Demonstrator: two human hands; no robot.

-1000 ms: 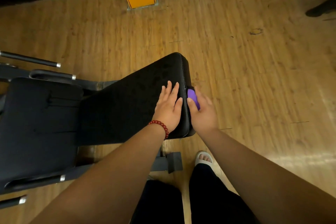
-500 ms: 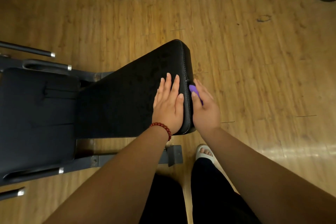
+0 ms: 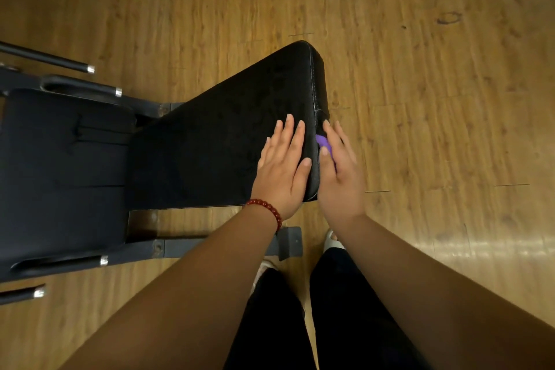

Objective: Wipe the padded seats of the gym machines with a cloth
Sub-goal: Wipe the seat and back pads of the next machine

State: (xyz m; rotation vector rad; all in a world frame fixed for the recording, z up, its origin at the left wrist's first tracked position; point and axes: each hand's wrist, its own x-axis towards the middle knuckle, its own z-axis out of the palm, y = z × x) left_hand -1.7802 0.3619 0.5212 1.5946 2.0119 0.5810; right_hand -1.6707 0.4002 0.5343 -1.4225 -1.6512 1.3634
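Seat padding fills the middle of the head view. We see a black padded seat (image 3: pixel 225 141) with its long axis running left to right across the picture and rising a little toward the right. Its free, stitched end points right, and its other end meets a second dark pad (image 3: pixel 60 174) on the left.

Our left hand (image 3: pixel 282 171) lies flat on top of the seat by the near right corner. The fingers are straight and slightly spread, pointing away from us and gripping nothing. A red bead bracelet (image 3: pixel 267 209) circles that wrist.

Our right hand (image 3: pixel 339 177) is just beside it, against the seat's right end face. The fingers reach along that face, and the thumb pins a purple cloth (image 3: pixel 325 143) against them. Only a small fold of the cloth shows, between thumb and forefinger and touching the end face about halfway along that edge.

Grey metal frame bars (image 3: pixel 180 246) run below the seat's near edge. All of it stands on a wood floor (image 3: pixel 420 84). Our black trousers (image 3: pixel 345 309) and a pale sandal (image 3: pixel 330 242) show at the bottom.
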